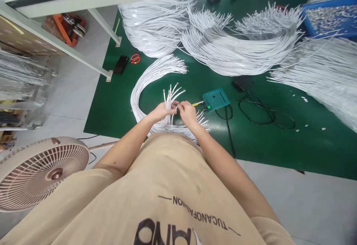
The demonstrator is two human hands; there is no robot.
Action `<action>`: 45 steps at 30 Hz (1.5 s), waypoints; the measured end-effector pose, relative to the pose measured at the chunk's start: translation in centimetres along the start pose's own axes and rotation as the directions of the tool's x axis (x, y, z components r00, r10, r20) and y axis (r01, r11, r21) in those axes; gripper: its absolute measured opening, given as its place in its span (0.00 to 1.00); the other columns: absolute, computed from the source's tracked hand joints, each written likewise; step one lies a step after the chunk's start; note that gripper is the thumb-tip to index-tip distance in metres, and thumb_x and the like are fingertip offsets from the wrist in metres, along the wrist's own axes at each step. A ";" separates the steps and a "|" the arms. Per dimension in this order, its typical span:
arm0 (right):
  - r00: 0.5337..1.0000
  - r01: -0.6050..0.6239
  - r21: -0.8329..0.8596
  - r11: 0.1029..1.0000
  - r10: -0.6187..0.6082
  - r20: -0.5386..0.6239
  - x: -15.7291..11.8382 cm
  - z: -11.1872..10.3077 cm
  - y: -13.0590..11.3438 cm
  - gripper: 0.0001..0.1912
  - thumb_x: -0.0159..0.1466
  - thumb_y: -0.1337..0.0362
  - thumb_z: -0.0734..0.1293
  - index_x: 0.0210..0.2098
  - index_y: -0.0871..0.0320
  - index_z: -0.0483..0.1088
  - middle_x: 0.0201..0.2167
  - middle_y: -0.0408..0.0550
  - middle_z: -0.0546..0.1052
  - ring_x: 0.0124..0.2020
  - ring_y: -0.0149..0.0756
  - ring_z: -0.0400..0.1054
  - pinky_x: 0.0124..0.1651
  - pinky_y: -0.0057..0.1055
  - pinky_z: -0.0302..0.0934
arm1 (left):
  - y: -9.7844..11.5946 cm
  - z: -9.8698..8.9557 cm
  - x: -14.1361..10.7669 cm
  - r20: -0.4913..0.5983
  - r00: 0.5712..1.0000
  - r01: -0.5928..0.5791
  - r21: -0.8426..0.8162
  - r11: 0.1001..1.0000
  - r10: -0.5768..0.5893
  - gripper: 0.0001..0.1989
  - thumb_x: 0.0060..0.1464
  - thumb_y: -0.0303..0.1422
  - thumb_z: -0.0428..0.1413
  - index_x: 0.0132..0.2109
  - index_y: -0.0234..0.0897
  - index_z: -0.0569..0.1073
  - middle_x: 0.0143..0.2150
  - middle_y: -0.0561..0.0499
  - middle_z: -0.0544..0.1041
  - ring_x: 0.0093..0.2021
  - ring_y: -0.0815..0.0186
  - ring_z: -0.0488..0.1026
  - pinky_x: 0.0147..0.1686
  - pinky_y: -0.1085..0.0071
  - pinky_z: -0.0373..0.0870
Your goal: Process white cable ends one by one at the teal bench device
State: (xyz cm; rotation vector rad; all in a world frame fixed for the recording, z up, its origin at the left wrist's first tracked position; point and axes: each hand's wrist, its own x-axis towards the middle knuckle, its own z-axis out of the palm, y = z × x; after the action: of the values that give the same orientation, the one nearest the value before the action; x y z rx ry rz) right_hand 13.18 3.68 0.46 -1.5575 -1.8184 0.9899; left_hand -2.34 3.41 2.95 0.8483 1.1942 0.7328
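Note:
My left hand (163,112) is closed around a small bunch of white cables (169,98), whose tips fan upward. Against it, my right hand (187,112) pinches at the end of one cable between thumb and forefinger; the exact tip is too small to make out. Just right of my right hand sits a teal device (215,99) with a green button and a yellow-marked piece pointing toward my fingers. A curved bundle of white cables (139,88) lies around my left hand, and part of it passes under my wrists.
Large white cable bundles (231,53) cover the back of the green table (267,144). A blue bin (329,16) of small metal parts stands at back right. Red-handled scissors (135,59) and a black phone (121,65) lie left. A fan (55,172) stands beside me; black cords trail right.

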 end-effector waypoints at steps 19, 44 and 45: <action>0.881 0.426 -0.599 0.678 -0.161 0.445 5.0 -4.6 8.4 0.14 0.62 0.74 0.57 0.41 0.65 0.72 0.37 0.59 0.78 0.44 0.45 0.65 0.61 0.41 0.42 | -2.9 2.6 7.1 -0.167 0.957 0.254 0.072 0.965 -0.239 0.20 0.40 0.20 0.62 0.44 0.28 0.71 0.24 0.54 0.73 0.28 0.66 0.76 0.28 0.73 0.61; 0.868 0.447 -0.550 0.706 -0.194 0.457 6.3 -4.7 9.3 0.11 0.60 0.70 0.61 0.38 0.63 0.74 0.36 0.57 0.78 0.49 0.48 0.62 0.65 0.48 0.39 | -5.1 4.6 9.2 -0.268 0.906 0.396 0.258 0.881 -0.328 0.18 0.36 0.26 0.65 0.39 0.30 0.72 0.24 0.51 0.77 0.26 0.70 0.74 0.23 0.78 0.63; 0.883 0.427 -0.543 0.723 -0.206 0.421 6.1 -5.1 9.5 0.12 0.61 0.70 0.60 0.40 0.62 0.74 0.39 0.57 0.78 0.51 0.48 0.62 0.67 0.50 0.36 | -5.2 4.5 9.3 -0.270 0.905 0.395 0.252 0.883 -0.328 0.19 0.36 0.26 0.66 0.38 0.30 0.72 0.24 0.51 0.77 0.26 0.70 0.74 0.23 0.78 0.63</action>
State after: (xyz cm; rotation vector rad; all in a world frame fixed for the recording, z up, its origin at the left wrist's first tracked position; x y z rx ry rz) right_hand 21.60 11.13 -4.60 -1.3716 -2.7622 0.5106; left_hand 4.34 7.94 -5.34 0.7705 1.6421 0.3418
